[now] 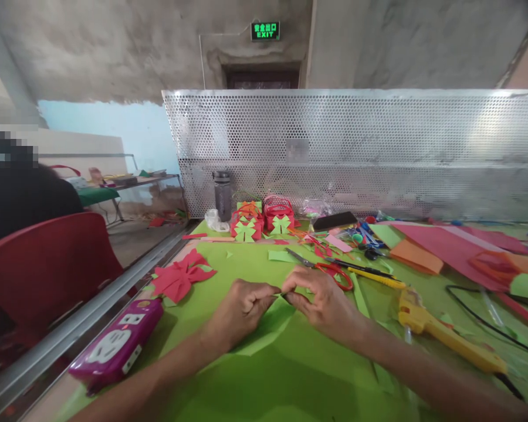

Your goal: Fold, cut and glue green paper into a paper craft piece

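Observation:
Between my two hands, over the middle of the green-covered table point(308, 375), is a folded piece of green paper point(268, 329). My left hand point(242, 310) pinches its upper edge between thumb and fingers. Close beside it, my right hand point(328, 302) pinches the same edge near the tip, fingertips almost touching those of the left. Red-handled scissors point(343, 276) lie just behind my right hand. Red petal shapes point(182, 275) rest on the table to the left of my left hand.
A purple case point(118, 343) lies front left, a yellow glue gun point(449, 337) with a black cord at right. Small red baskets point(278, 220), a bottle point(222, 196) and a black phone-like object point(334, 221) stand or lie behind. Coloured sheets point(449, 252) spread right. A person point(26, 187) sits left.

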